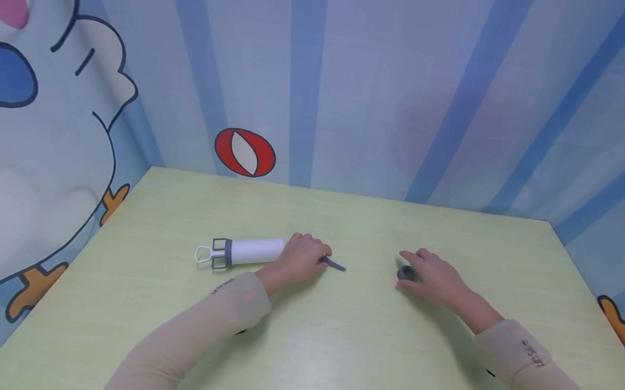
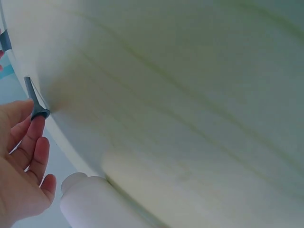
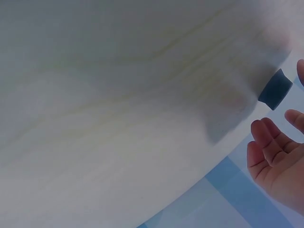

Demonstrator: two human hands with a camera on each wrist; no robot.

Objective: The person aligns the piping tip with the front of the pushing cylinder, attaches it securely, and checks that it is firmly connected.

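Both hands rest low on the pale green worktop [image 1: 335, 351]. From my remote seat I see the left hand [image 1: 302, 259] lying over the near end of a white syringe-like tube [image 1: 255, 252], fingers relaxed, its fingertips [image 2: 37, 127] touching a small grey nozzle [image 2: 34, 99] that pokes out to the right; I cannot tell whether it truly pinches it. The right hand [image 1: 433, 277] hovers loosely open just beside a dark grey cap [image 3: 275, 89] (a short ring shape) sitting on the worktop, well apart from the tube
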